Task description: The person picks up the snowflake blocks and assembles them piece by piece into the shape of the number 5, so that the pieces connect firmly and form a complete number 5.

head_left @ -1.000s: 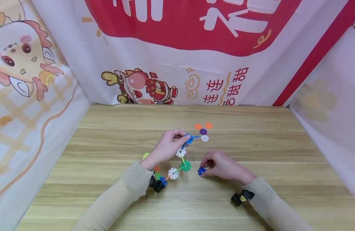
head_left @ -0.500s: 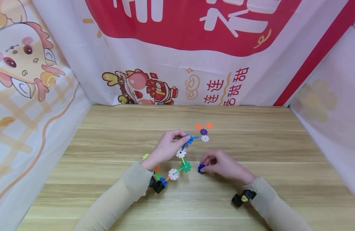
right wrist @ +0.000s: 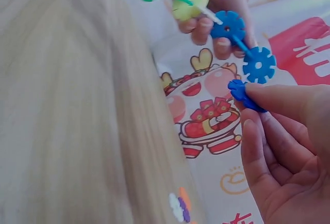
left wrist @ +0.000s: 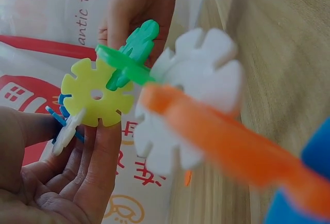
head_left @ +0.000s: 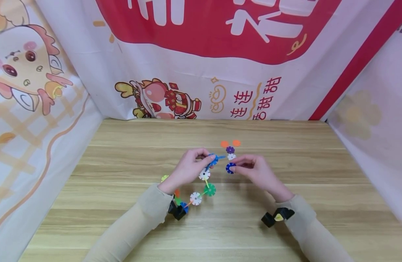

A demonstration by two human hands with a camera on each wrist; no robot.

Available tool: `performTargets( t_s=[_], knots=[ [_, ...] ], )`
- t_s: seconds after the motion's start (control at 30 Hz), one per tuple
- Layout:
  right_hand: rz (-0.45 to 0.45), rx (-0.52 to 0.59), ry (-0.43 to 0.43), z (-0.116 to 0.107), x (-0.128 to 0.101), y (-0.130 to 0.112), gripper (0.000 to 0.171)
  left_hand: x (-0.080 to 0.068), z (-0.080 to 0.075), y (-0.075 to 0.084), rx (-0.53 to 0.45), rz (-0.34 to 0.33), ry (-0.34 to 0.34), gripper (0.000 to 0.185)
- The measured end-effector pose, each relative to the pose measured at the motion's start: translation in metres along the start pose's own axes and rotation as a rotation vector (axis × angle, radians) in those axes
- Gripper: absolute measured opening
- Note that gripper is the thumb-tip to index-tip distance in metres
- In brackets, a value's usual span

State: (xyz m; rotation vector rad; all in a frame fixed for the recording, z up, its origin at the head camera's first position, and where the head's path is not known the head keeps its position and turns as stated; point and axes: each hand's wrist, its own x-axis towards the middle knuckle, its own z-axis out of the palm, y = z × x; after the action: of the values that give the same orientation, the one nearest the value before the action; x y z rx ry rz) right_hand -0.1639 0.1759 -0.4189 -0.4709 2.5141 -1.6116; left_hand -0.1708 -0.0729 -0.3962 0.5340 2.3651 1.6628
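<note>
The left hand, thumb and fingers closed on a blue disc of the slotted-disc chain, is where it was a second ago, while the right hand, pinching a loose dark blue disc, has moved farther from the near edge, to just beside the chain's blue end disc. The shift suggests an alignment for joining, though no joint is evident yet. Beyond, on the far part of the surface, lie white, purple and orange discs; the chain trails toward the near left.
</note>
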Motion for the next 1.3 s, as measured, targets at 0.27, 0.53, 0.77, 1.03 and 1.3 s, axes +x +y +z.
performTargets(
  t_s=[0.27,0.53,0.77,1.03,1.3],
  knots=[
    [-0.004,0.081,0.083,-0.004,0.006,-0.011,0.03,-0.001,0.001,-0.001,0.003,0.004,-0.006,0.022],
    [0.022,0.158,0.15,-0.006,0.012,-0.021,0.025,0.0,0.002,-0.002,0.005,0.003,-0.003,0.022],
    [0.016,0.199,0.163,-0.003,0.012,-0.022,0.026,-0.001,0.002,-0.002,-0.003,0.007,-0.005,0.022],
    [-0.02,0.232,0.143,0.001,0.013,-0.021,0.031,-0.001,0.002,0.0,-0.049,-0.014,-0.022,0.023],
    [-0.006,0.276,0.148,0.007,0.014,-0.021,0.027,-0.002,0.004,0.001,-0.151,-0.035,-0.041,0.026]
  ],
)
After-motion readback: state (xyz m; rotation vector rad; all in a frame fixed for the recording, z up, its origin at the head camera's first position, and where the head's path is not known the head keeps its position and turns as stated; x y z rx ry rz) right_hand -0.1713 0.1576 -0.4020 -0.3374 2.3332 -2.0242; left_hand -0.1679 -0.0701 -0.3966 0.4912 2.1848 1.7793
